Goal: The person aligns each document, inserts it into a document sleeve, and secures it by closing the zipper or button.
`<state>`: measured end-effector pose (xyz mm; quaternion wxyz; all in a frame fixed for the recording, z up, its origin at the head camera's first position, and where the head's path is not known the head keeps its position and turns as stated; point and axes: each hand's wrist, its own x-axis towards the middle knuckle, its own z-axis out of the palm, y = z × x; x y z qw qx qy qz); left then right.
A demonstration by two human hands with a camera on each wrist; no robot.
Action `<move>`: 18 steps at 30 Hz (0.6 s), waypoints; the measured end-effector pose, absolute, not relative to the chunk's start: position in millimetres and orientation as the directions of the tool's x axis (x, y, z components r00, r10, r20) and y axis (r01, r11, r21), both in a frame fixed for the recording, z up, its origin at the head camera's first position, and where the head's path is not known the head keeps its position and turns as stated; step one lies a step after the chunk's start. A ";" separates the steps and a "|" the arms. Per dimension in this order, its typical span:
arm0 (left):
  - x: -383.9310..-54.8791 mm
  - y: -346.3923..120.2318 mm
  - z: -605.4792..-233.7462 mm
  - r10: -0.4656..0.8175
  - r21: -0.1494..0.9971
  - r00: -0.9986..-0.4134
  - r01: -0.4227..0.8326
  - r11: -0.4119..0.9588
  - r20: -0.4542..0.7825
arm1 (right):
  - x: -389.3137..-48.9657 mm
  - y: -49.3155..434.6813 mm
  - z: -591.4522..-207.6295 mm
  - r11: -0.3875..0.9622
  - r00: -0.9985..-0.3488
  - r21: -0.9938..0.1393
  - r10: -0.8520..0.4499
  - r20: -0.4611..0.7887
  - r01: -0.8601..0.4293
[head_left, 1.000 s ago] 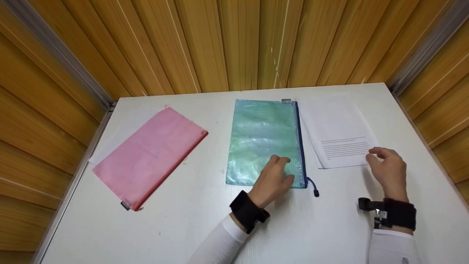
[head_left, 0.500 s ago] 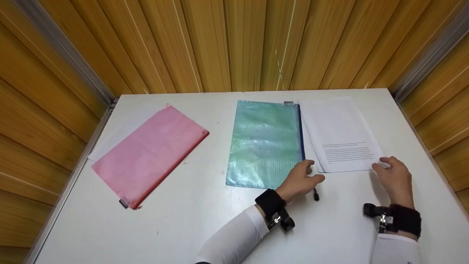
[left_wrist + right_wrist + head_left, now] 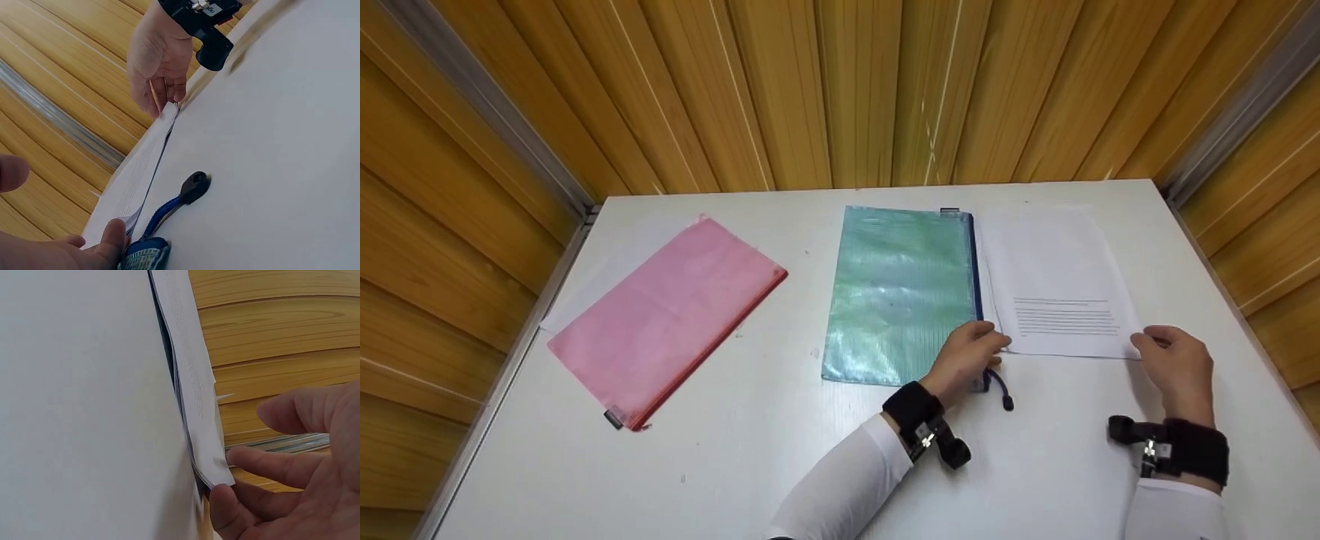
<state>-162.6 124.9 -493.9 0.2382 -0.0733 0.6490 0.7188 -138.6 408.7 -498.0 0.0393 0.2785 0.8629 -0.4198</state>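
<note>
Printed sheets of paper [image 3: 1054,262] lie in a stack on the right of the table, several lines of text near their front edge. My right hand [image 3: 1177,367] pinches the near right corner, which bends up a little in the right wrist view. At the near left corner my left hand [image 3: 964,356] pinches the sheets, its thumb [image 3: 114,233] against a curled edge. Beneath and beside this hand lies a green zip pouch [image 3: 904,285], its blue zip along the papers' left side. The pouch's blue cord pull [image 3: 194,188] sticks out toward the front.
A pink zip pouch [image 3: 671,319] with a red zip lies slanted on the left, over a white sheet [image 3: 611,262]. The white table [image 3: 780,457] is bounded by wood-patterned walls [image 3: 855,90] at the back and sides.
My left hand has moved right from over the green pouch to the papers' near left corner. My right hand has come slightly nearer and now grips their right corner. The sheets have shifted a little.
</note>
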 end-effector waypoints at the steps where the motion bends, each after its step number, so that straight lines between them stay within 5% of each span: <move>1: -163.3 124.3 -494.7 0.254 0.892 -0.874 -0.446 -0.077 -0.415 | -138.7 409.3 -497.2 0.474 -0.833 -0.706 0.454 -0.316 0.526; 8: -166.4 122.4 -499.9 0.318 0.843 -0.856 -0.486 -0.230 -0.407 | -139.0 413.2 -495.4 0.313 -0.789 -0.750 0.438 -0.431 0.583; 18: -167.5 122.0 -503.3 0.328 0.819 -0.835 -0.525 -0.233 -0.442 | -132.3 414.6 -486.6 -0.071 -0.825 -0.888 0.343 -0.448 0.453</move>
